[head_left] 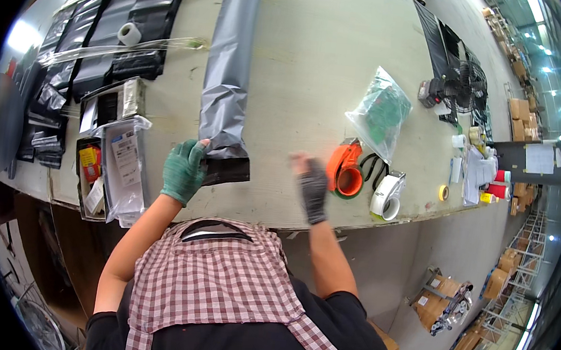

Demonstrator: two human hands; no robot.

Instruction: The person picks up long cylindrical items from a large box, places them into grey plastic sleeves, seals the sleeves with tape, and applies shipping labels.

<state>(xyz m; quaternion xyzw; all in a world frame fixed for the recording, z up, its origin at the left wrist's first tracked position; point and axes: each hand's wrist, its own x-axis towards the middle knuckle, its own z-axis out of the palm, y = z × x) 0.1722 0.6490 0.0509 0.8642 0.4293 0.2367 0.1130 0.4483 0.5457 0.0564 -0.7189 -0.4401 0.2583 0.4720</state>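
Note:
A long, narrow grey plastic mailing bag (228,69) lies lengthwise on the table, creased toward its near end. That end shows a black strip (228,171). My left hand (184,170), in a green glove with bare fingertips, pinches the bag's left edge just above the strip. To the right of the bag and apart from it is my right hand (311,186), in a dark grey glove. Motion smears its fingers. Nearest to it stands an orange tape dispenser (343,169), with black-handled scissors (374,170) and a white tape dispenser (388,195) beyond.
A clear bag of green things (382,114) lies behind the dispensers. A black fan (463,86) stands at the far right. Trays of papers and packets (117,159) sit at the left, before stacked black plastic bags (124,15). The table's near edge (418,220) runs close by.

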